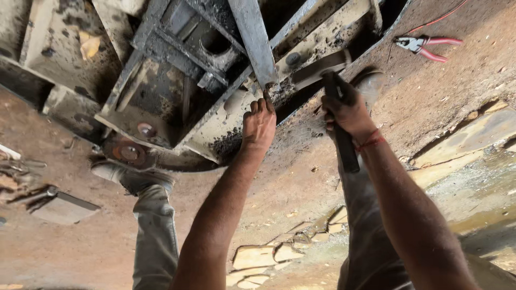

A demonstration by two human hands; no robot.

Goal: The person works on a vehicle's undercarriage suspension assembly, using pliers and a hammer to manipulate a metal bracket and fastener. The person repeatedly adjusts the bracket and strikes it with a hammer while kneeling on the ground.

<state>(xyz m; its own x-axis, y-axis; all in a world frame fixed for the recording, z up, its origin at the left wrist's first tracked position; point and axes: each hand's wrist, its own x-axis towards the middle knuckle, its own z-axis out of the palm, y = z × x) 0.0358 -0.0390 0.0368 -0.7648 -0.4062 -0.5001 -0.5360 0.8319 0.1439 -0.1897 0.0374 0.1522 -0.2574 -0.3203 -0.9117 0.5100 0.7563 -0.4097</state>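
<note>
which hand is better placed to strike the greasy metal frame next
Right, probably. The right hand already grips the black tool handle beside the metal frame; the left hand holds no tool, with fingers resting against that frame.

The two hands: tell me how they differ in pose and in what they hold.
The left hand lies open, fingertips pressed on the greasy metal frame; the right hand is closed in a fist grip around a dark tool handle. The left hand holds nothing; the right hand carries the tool. The right wrist wears a red thread; the left wrist is bare. Both are grimy and reach toward the frame's edge.
</note>
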